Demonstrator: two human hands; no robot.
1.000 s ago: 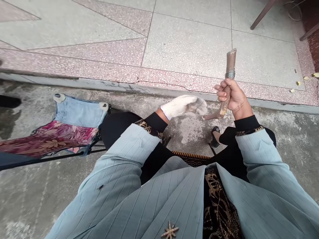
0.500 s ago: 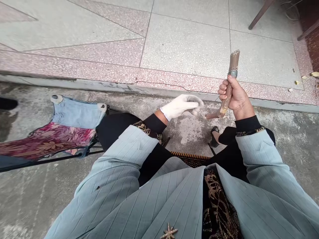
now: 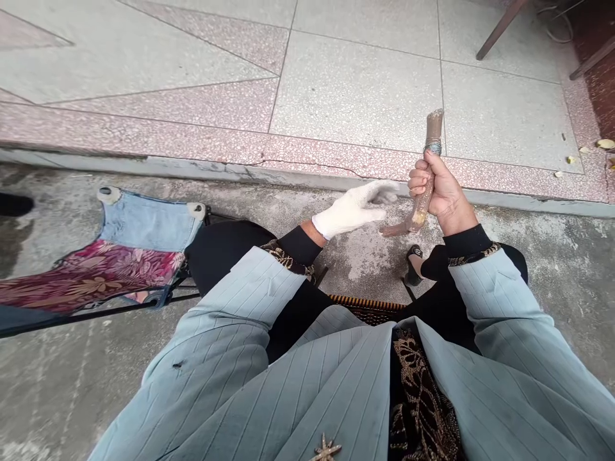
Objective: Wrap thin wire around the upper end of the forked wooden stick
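While the right hand (image 3: 442,192) clenches a stick (image 3: 434,125), wire (image 3: 432,147) just beyond its fingers, the gloved left hand (image 3: 353,208) gapes, seemingly empty.

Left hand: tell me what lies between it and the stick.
The head view shows no object between the left hand and the stick, only a gap showing concrete.

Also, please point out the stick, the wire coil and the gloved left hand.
Stick (image 3: 419,206): head view, shaft above the bend.
Wire coil (image 3: 433,147): head view, middle windings.
Gloved left hand (image 3: 353,208): head view, hand's middle.
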